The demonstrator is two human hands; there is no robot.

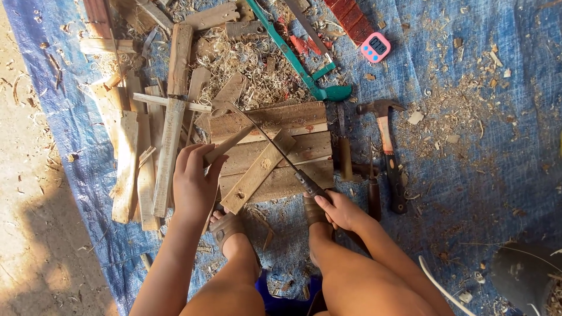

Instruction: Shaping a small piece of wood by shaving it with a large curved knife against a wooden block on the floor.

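Seated on blue woven tarpaulin, bare knees at bottom edge, feet in brown sandals just below the landmark: a slatted board of weathered grey-brown planks. Right hand at lower right corner of board, fingers wrapped closed round dark handle of a long thin-bladed knife; blade slanting up-left across board, tip near its upper left corner. Left hand at left edge of board, fingers curled shut on one end of a slim pale wooden stick; stick lying over board's left part, blade crossing above it. Short flat wooden batten resting diagonally on board, under blade. Right of board, close: dark-handled chisels, side by side, then claw hammer with wooden neck and black grip, head pointing away. Left of board: loose pile of pale wooden offcuts, some crossed. Beyond board: heap of curled wood shavings; teal-framed hand saw running diagonally above upper right corner. Further up-right: small pink digital timer beside red slatted piece. Far left of board, past tarpaulin: bare sandy ground. Contact between blade and stick: cannot tell.
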